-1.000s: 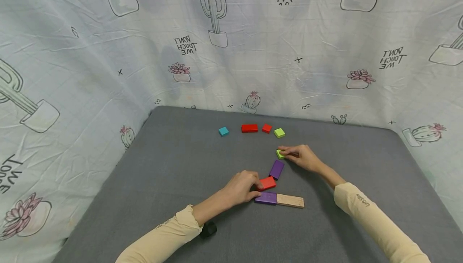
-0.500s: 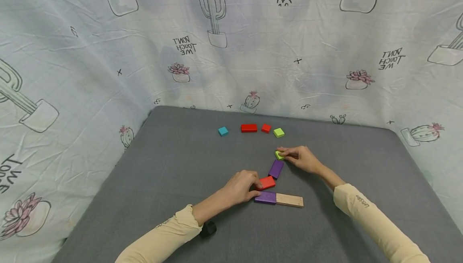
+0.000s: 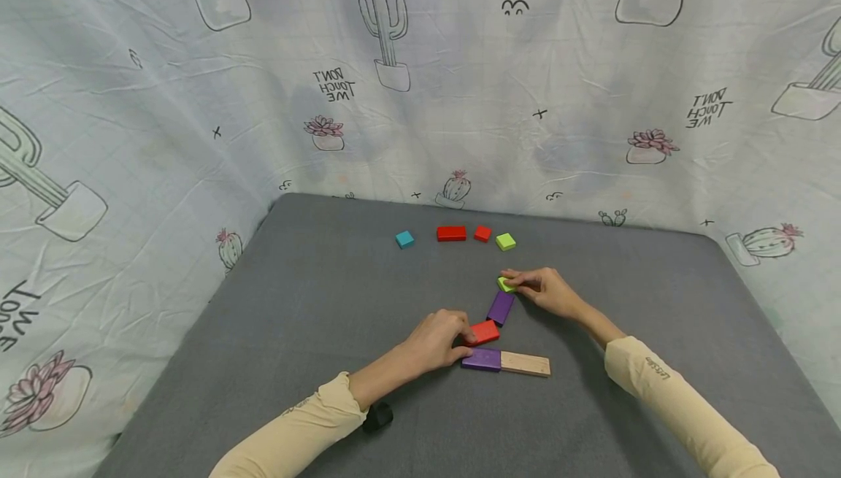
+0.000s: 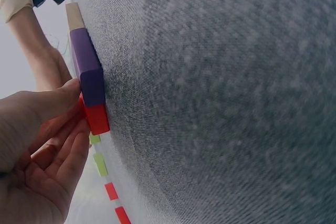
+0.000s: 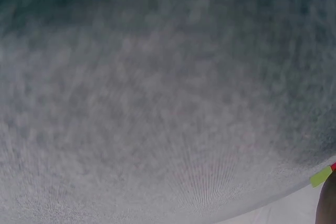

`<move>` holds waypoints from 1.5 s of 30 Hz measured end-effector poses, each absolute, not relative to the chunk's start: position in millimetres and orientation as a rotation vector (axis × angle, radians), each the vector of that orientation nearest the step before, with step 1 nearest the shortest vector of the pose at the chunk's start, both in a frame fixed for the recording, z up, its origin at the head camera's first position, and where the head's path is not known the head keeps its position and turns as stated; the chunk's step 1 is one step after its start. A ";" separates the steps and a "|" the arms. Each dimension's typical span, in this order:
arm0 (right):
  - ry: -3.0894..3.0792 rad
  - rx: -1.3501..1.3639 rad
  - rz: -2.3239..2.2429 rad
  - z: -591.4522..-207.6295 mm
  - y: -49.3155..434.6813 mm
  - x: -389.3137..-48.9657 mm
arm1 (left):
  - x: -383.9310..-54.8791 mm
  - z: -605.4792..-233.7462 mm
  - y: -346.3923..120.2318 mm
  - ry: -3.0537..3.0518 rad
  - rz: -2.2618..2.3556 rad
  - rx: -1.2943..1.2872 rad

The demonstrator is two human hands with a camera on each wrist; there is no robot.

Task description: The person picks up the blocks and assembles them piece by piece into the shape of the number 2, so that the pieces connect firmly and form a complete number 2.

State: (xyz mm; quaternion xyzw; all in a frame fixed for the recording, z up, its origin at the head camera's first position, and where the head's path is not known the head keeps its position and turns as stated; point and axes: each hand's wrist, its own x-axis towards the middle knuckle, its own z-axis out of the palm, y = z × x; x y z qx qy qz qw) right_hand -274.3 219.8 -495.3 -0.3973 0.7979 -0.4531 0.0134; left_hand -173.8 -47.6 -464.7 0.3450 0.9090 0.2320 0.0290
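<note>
My left hand (image 3: 435,339) is low over the table, with its index finger at the left end of a red block (image 3: 485,332). The thumb tip lies at the upper left corner of a purple block (image 3: 482,360), which the left wrist view shows close up as a purple block (image 4: 87,66). A plain wooden block (image 3: 525,364) meets the purple one end to end. My right hand (image 3: 550,291) pinches a small lime green block (image 3: 504,284) between thumb and fingers. That block sits at the far end of a second, slanted purple block (image 3: 501,308), whose near end meets the red block.
Along the back of the grey table (image 3: 328,281) lie a small blue block (image 3: 404,239), a long red block (image 3: 451,233), a small red block (image 3: 482,233) and another lime green block (image 3: 506,241). A black object (image 3: 378,417) is by the left sleeve. A cactus-print cloth (image 3: 460,98) hangs behind.
My right hand has drawn the lime green block slightly nearer, up to the end of the slanted purple block. My left hand has stayed at the red and purple blocks.
</note>
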 end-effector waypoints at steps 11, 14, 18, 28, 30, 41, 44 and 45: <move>2.493 -1.203 -1.406 -497.5 219.3 -272.2 | -173.7 -467.0 -47.5 2.802 0.694 1.055; 2.475 -1.222 -1.418 -498.7 219.4 -272.0 | -173.2 -467.4 -47.5 2.803 0.693 1.052; 2.472 -1.267 -1.433 -501.8 219.3 -273.3 | -172.3 -468.5 -47.7 2.805 0.697 1.048; 2.516 -1.229 -1.396 -500.6 218.3 -274.8 | -173.0 -468.6 -48.1 2.800 0.699 1.042; 2.523 -1.218 -1.387 -499.4 218.3 -274.3 | -173.4 -467.8 -48.1 2.796 0.700 1.040; 2.576 -1.175 -1.365 -493.9 217.0 -270.7 | -175.7 -464.8 -48.9 2.777 0.715 1.031; 2.636 -1.173 -1.372 -490.0 217.5 -271.1 | -175.7 -464.8 -49.1 2.776 0.716 1.040; 2.670 -1.161 -1.378 -483.4 215.3 -269.4 | -175.6 -464.5 -49.1 2.776 0.717 1.042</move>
